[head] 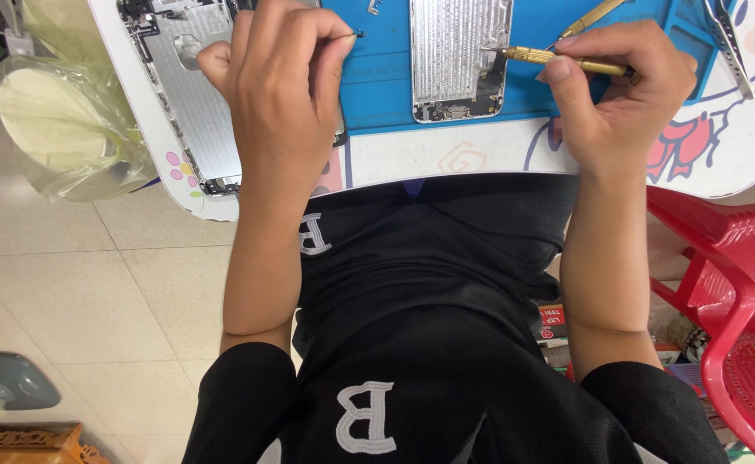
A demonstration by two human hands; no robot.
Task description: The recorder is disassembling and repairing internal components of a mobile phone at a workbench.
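Here, pinched between thumb and forefinger of the left hand (283,77): a tiny dark screw (359,34), held just above the blue mat (377,90). Fingertips pressed tight together on it, other fingers curled in.

In the right hand (618,94), a brass screwdriver (558,60), gripped pen-style, fingers closed around the shaft. Tip touching the right edge of the silver shell (459,56), which lies flat on the mat between the two hands, inner side up.

Likely trouble: easy to lose so small a screw. With a slight loosening of the pinch, probably gone, bouncing off the mat and down to the floor (94,283). Also a risk of the driver tip skidding off the shell edge and scratching the metal or nicking the small parts at the lower end, if pushed at a slant. Cannot tell whether the tip sits in a screw head or only rests on the frame.

Around it: a low white table (721,150) with cartoon prints, pulled close over the lap. A second shell (188,103) on the left, partly under the left wrist. Tweezers (730,43) at the right end of the mat, well apart from the driver. Pale tiled floor below, a red plastic chair (730,283) on the right, a yellowish plastic bag (68,120) beside the table on the left.
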